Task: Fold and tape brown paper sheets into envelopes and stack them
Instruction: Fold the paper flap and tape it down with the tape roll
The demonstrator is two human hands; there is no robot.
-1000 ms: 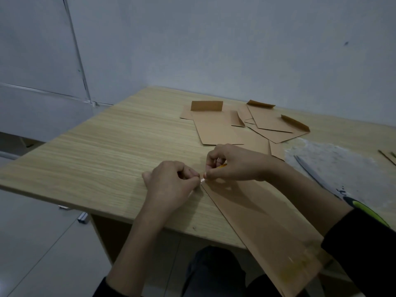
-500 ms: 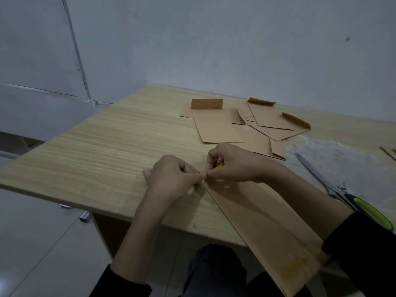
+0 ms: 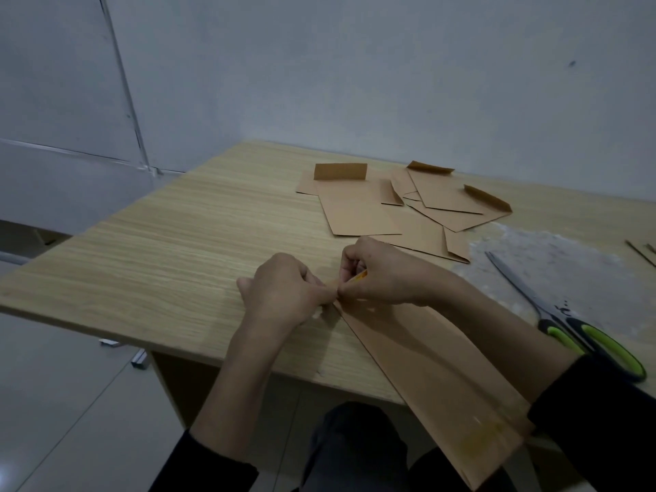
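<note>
Brown paper sheet (image 3: 436, 371): folded, slanting over the counter's (image 3: 177, 250) near edge, far tip between both hands.
Left hand (image 3: 284, 292): fingers curled, pinching the tip, likely steadying it.
Right hand (image 3: 383, 275): pinching the same tip, probably pressing tape.
Envelopes (image 3: 358, 211): set apart, farther back.

Left hand (image 3: 284, 289), right hand (image 3: 385, 275), fingertip-to-fingertip at far corner of brown sheet (image 3: 436, 378)

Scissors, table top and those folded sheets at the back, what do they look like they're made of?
Scissors: grey metal blades with a dull sheen; black and lime-green handles, probably plastic. Table top: pale wood-grain surface with even streaks, likely laminate rather than solid wood. Folded sheets: matte brown kraft-type paper, holding crisp creases.
</note>
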